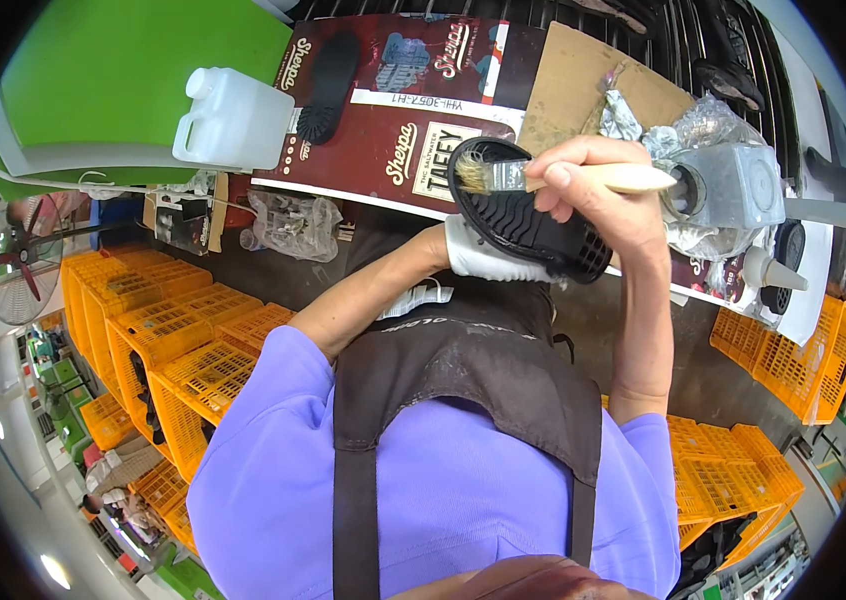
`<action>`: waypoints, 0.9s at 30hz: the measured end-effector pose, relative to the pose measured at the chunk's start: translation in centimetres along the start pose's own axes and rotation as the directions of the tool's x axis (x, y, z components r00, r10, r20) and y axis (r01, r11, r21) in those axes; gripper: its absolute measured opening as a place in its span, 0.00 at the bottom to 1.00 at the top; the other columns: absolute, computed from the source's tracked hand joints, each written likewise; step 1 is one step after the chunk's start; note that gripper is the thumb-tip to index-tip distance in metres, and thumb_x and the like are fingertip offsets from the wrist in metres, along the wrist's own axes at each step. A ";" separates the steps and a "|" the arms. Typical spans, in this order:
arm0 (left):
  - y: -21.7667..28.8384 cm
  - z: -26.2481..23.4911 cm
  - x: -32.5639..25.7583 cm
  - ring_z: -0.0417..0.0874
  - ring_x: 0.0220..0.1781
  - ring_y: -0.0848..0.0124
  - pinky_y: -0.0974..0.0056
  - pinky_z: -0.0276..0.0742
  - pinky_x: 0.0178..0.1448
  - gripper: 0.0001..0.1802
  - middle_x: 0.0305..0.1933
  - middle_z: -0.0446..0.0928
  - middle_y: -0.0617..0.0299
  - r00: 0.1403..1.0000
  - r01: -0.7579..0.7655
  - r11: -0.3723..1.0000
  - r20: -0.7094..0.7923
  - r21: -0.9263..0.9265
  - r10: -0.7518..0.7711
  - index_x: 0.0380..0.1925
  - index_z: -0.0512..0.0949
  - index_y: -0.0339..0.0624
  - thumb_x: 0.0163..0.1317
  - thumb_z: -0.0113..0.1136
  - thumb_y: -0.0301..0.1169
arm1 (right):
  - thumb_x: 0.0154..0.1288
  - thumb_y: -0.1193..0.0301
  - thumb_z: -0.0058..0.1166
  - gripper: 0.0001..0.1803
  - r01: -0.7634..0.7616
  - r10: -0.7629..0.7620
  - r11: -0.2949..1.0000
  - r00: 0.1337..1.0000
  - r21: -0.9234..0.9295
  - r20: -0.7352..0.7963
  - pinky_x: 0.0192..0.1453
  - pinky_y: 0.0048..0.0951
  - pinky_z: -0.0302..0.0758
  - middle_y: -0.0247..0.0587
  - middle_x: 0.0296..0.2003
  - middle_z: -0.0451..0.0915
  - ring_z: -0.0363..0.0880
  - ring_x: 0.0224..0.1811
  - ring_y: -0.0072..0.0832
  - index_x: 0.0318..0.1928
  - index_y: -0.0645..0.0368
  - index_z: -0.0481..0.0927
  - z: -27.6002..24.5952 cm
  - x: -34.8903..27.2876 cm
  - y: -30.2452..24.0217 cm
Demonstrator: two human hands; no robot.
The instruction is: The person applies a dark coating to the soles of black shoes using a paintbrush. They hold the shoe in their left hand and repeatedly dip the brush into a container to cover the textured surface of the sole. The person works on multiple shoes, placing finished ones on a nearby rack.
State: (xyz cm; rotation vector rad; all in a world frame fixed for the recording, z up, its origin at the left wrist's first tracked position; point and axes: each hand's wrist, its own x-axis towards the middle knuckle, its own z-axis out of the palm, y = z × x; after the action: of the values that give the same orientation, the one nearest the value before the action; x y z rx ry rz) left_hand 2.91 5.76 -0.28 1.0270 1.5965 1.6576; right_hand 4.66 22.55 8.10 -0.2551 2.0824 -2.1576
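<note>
One black rubber shoe sole (528,222), tilted at the near edge of the maroon printed cardboard (355,168): probably light, bendy yet tough, slippery if wet, best taken by the rim or from below. Supported from beneath by the white-gloved left hand (491,258), with forearm slanting in from the left and finger closure hidden, impossible to tell; met from the right by a flat paintbrush (510,177), grasped near its ferrule in the right hand (608,208), turned leftward, with bristles at the far-left end.

Right fingers (575,153) closed, left forearm (373,290) angled inward
</note>
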 end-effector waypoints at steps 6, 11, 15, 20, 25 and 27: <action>-0.6 -1.2 0.0 0.76 0.46 0.71 0.64 0.75 0.50 0.34 0.44 0.73 0.59 0.959 0.112 0.994 0.263 -0.020 -0.103 0.48 0.68 0.37 0.39 0.74 0.31 | 0.57 0.62 0.57 0.14 -0.150 0.158 0.987 0.971 -0.061 0.177 0.24 0.17 0.72 0.36 0.20 0.78 0.75 0.22 0.17 0.32 0.63 0.82 -2.4 1.0 0.4; 0.1 -3.8 -0.5 0.74 0.53 0.70 0.65 0.74 0.55 0.33 0.52 0.72 0.56 0.884 0.310 0.949 0.383 -0.050 -0.269 0.54 0.67 0.36 0.47 0.69 0.29 | 0.53 0.65 0.60 0.13 -0.219 0.222 0.975 0.951 -0.042 0.214 0.21 0.18 0.70 0.39 0.19 0.78 0.75 0.18 0.19 0.29 0.66 0.82 -2.7 0.3 1.4; -0.5 -4.1 -1.9 0.72 0.50 0.72 0.66 0.70 0.55 0.28 0.50 0.74 0.60 0.954 0.299 0.892 0.127 -0.338 -0.272 0.54 0.68 0.35 0.52 0.63 0.27 | 0.57 0.64 0.58 0.14 -0.197 0.190 0.980 0.941 -0.003 0.281 0.23 0.18 0.72 0.35 0.21 0.78 0.75 0.22 0.18 0.33 0.64 0.82 -4.3 -0.4 1.8; 0.4 -3.5 -2.6 0.79 0.46 0.61 0.59 0.76 0.49 0.32 0.48 0.74 0.48 0.930 0.147 0.546 -0.072 -0.825 -0.360 0.58 0.63 0.36 0.65 0.37 0.52 | 0.56 0.72 0.56 0.09 0.149 -0.155 0.978 0.988 -0.147 -0.027 0.26 0.20 0.71 0.35 0.24 0.77 0.75 0.24 0.21 0.38 0.63 0.80 -4.6 -0.8 2.4; 0.0 -3.2 -2.5 0.81 0.37 0.59 0.57 0.81 0.37 0.38 0.44 0.75 0.47 0.916 0.100 0.430 -0.085 -0.897 -0.392 0.57 0.64 0.37 0.64 0.28 0.60 | 0.51 0.77 0.59 0.12 0.345 -0.401 0.679 0.914 -0.648 0.066 0.33 0.27 0.72 0.38 0.28 0.74 0.75 0.31 0.30 0.39 0.56 0.81 -1.5 -0.9 4.3; 0.4 -2.7 -2.1 0.80 0.39 0.61 0.59 0.80 0.41 0.35 0.45 0.76 0.49 0.845 0.008 0.471 -0.246 -0.882 -0.474 0.56 0.65 0.38 0.66 0.28 0.56 | 0.49 0.75 0.60 0.13 0.400 -0.376 0.680 0.910 -0.615 0.176 0.35 0.29 0.72 0.38 0.29 0.73 0.74 0.33 0.31 0.39 0.55 0.81 -0.1 -1.7 4.0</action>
State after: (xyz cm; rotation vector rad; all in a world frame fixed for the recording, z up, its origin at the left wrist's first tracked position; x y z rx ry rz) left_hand 1.69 2.47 -0.02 -0.1700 0.8064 2.1855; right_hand 6.25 22.87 4.01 -0.8739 2.8917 -1.4640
